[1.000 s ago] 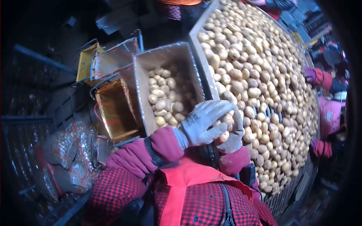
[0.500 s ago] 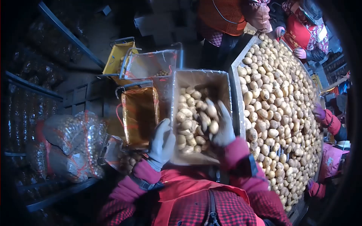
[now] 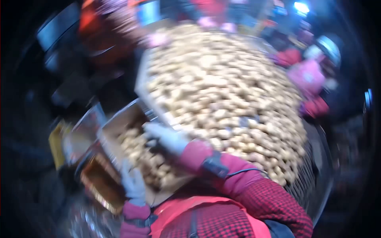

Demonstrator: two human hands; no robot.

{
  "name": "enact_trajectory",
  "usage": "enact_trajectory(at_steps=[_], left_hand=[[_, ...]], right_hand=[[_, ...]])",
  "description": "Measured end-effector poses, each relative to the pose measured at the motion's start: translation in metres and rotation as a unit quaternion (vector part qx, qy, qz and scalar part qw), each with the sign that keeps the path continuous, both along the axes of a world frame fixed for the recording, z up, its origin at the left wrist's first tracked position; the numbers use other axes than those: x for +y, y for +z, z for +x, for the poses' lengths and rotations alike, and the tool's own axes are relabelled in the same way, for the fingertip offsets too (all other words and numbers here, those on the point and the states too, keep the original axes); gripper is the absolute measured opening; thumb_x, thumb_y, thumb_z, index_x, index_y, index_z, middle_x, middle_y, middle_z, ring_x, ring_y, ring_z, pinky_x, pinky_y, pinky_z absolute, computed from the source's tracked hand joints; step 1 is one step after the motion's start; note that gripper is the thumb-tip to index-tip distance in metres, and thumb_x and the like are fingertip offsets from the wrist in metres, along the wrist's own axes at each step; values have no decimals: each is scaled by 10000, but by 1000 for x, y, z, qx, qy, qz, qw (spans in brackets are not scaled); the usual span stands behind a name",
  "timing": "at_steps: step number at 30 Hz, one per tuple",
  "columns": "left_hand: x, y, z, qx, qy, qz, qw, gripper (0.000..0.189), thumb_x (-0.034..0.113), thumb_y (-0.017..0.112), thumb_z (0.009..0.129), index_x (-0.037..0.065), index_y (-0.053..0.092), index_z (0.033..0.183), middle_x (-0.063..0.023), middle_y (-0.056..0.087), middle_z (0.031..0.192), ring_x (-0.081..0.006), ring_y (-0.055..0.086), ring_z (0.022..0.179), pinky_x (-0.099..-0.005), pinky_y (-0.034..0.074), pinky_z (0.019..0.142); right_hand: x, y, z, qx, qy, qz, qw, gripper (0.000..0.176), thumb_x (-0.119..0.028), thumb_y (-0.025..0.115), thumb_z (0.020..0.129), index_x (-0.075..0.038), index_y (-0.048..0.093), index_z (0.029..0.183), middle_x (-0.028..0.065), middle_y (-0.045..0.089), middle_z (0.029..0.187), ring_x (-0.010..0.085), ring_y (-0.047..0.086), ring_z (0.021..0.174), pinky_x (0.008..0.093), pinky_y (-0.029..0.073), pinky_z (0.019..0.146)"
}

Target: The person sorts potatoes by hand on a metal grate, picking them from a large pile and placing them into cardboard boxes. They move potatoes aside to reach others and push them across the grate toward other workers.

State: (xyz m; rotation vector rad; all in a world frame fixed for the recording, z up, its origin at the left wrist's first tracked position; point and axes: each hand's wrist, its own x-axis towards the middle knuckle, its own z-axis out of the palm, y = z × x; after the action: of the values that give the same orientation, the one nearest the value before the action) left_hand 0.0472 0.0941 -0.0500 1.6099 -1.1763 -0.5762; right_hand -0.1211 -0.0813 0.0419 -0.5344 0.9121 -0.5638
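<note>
A cardboard box (image 3: 126, 118) lined with shiny edging stands in front of me, tilted in the blurred view. Potatoes (image 3: 137, 146) cover much of its bottom. My left hand (image 3: 134, 185), in a pale glove, lies along the box's left wall with fingers stretched out. Over the box's right rim is my right hand (image 3: 166, 137), also gloved, its fingers extended towards the far left. No potato shows in it, though motion blurs the fingertips. Right of the box, a large heap of potatoes (image 3: 222, 103) spreads over a sorting table (image 3: 143, 79).
Left of the box are an orange-brown lined container (image 3: 99, 180), a clear-lined one (image 3: 81, 137) and a yellow one (image 3: 57, 144). A person in orange (image 3: 93, 23) stands at the table's far left. Other people, one in pink (image 3: 307, 77), line its far and right sides.
My view has swung to the right, bringing the heap to the middle. My right hand has moved from inside the box to its right rim; the potatoes at its fingers are gone.
</note>
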Motion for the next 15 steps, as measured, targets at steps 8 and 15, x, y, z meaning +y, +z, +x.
enact_trajectory(at_steps=[8, 15], left_hand=[[-108, 36, -148, -154, -310, -112, 932, 528, 228, 657, 964, -40, 553, 1406, -262, 594, 1376, -439, 563, 1265, -513, 416, 1092], [-130, 81, -207, -226, -390, -225, 864, 556, 349, 563, 998, -10, 589, 1422, -273, 582, 1420, -459, 529, 1320, -563, 382, 1136]], right_hand=[[69, 10, -216, 52, -247, -118, 960, 581, -329, 625, 1037, -167, 427, 1559, 35, 610, 1328, 178, 612, 1072, 300, 522, 789], [253, 39, -329, 139, -543, -75, 825, 535, -168, 540, 1086, -104, 368, 1589, 64, 553, 1452, 180, 597, 1261, 343, 550, 975]])
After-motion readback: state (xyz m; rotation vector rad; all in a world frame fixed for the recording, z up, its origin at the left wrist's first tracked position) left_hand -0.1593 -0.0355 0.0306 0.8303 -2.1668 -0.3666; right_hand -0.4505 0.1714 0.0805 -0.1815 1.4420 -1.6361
